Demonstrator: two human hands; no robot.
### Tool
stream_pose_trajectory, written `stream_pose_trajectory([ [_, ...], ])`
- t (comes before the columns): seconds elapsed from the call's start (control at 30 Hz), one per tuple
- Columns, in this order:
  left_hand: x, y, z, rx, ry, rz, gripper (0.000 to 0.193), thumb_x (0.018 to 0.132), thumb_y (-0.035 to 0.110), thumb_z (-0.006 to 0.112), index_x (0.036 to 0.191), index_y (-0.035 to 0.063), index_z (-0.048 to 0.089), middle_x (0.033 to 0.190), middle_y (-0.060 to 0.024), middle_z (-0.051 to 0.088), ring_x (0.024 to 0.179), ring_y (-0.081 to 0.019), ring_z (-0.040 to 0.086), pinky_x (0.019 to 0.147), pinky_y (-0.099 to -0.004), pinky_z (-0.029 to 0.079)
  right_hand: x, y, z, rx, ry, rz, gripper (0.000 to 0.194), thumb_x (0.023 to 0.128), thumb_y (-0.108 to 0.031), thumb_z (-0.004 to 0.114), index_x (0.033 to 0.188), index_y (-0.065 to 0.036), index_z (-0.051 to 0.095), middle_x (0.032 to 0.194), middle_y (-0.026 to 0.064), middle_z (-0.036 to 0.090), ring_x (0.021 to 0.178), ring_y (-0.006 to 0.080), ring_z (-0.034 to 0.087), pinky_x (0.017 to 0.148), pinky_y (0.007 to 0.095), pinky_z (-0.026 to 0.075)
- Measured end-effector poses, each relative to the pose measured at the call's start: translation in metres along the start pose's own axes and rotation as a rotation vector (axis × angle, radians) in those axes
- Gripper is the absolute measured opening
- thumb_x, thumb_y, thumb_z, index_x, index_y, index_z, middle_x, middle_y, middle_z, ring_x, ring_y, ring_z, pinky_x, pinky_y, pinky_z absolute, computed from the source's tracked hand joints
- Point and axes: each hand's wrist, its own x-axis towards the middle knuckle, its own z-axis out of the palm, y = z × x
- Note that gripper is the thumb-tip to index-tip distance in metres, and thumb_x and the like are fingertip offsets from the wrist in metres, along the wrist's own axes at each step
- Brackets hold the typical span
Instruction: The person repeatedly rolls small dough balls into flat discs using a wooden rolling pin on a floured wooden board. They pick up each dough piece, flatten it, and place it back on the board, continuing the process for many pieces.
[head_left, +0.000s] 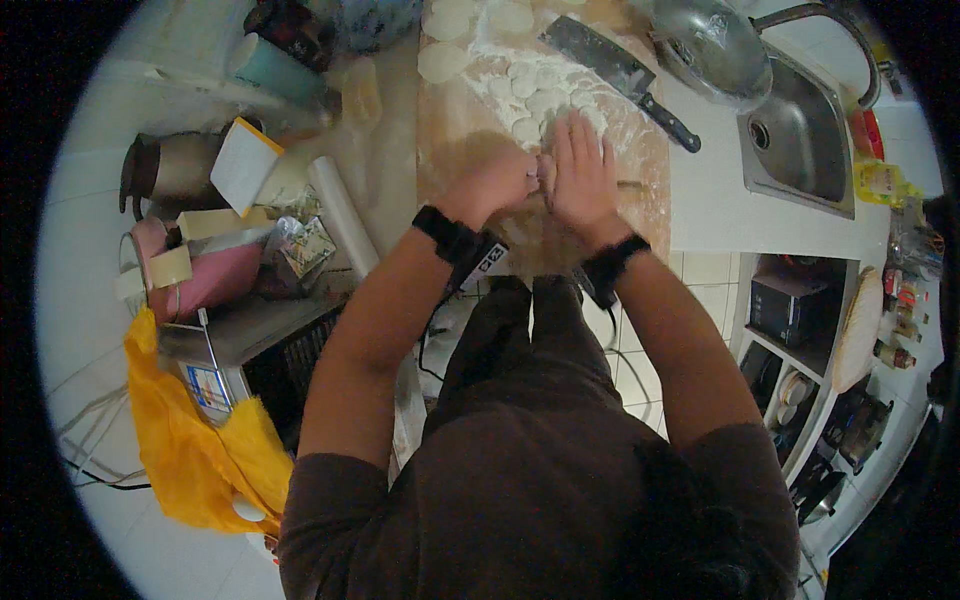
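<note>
My left hand (496, 180) is curled over the wooden board (442, 112), its fingertips close to my right hand; what they hold, if anything, is hidden. Palm down, my right hand (581, 169) lies flat with its fingers stretched out towards the floured dough pieces (544, 94). A thin wooden rod (634, 185), possibly a rolling pin's end, sticks out to the right from beneath that palm. Several flat round dough wrappers (442, 62) lie at the board's far left. To the right of the dough pieces, a cleaver (619, 79) rests on the board, its black handle reaching past the edge.
Right of the board stand a metal pan or lid (712, 52) and a steel sink (799, 135) with a curved faucet (862, 45). A white roll (341, 214) and a dark-handled pot (184, 169) are on the left. A yellow cloth (187, 442) hangs at lower left.
</note>
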Motion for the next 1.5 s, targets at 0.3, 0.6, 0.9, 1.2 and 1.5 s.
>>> stream_pose_trajectory([
  [0.3, -0.009, -0.010, -0.006, -0.390, -0.087, -0.200, 0.018, 0.081, 0.018, 0.064, 0.090, 0.0023, 0.066, 0.089, -0.0167, 0.065, 0.076, -0.0353, 0.062, 0.068, -0.0437, 0.048, -0.034, -0.006, -0.016, 0.149, -0.251, -0.009, 0.057, 0.089, -0.027, 0.051, 0.138, -0.003, 0.036, 0.143, 0.0195, 0.036, 0.131, 0.0335, 0.036, 0.106, 0.0500, 0.028],
  [0.6, 0.005, -0.005, 0.012, -0.026, 0.078, 0.006, 0.022, 0.082, 0.021, 0.064, 0.091, 0.0016, 0.065, 0.090, -0.0208, 0.065, 0.077, -0.0385, 0.061, 0.069, -0.0455, 0.048, -0.009, -0.009, -0.009, -0.012, -0.095, 0.044, 0.057, 0.091, -0.029, 0.048, 0.139, -0.003, 0.035, 0.144, 0.0174, 0.035, 0.132, 0.0312, 0.036, 0.107, 0.0472, 0.029],
  [0.9, -0.004, -0.007, 0.006, 0.030, -0.018, -0.012, 0.020, 0.084, 0.020, 0.060, 0.088, 0.0004, 0.064, 0.087, -0.0210, 0.064, 0.078, -0.0384, 0.061, 0.071, -0.0460, 0.048, 0.000, -0.002, -0.003, 0.079, -0.139, 0.026, 0.057, 0.091, -0.031, 0.048, 0.140, -0.004, 0.034, 0.145, 0.0177, 0.035, 0.134, 0.0312, 0.033, 0.108, 0.0495, 0.026],
  [1.2, -0.002, -0.010, 0.008, -0.110, 0.119, -0.037, 0.019, 0.084, 0.019, 0.060, 0.089, 0.0012, 0.064, 0.090, -0.0207, 0.064, 0.083, -0.0385, 0.061, 0.073, -0.0462, 0.048, -0.034, -0.005, -0.006, 0.145, -0.277, -0.028, 0.058, 0.090, -0.032, 0.051, 0.138, -0.002, 0.037, 0.142, 0.0169, 0.038, 0.131, 0.0325, 0.037, 0.106, 0.0471, 0.029],
  [1.5, 0.003, 0.000, 0.011, -0.155, 0.146, -0.059, 0.019, 0.082, 0.019, 0.062, 0.090, 0.0019, 0.066, 0.091, -0.0192, 0.064, 0.086, -0.0378, 0.060, 0.074, -0.0440, 0.048, 0.008, -0.011, -0.004, -0.107, -0.006, 0.000, 0.055, 0.091, -0.034, 0.048, 0.134, 0.000, 0.041, 0.141, 0.0161, 0.041, 0.128, 0.0310, 0.041, 0.107, 0.0440, 0.030],
])
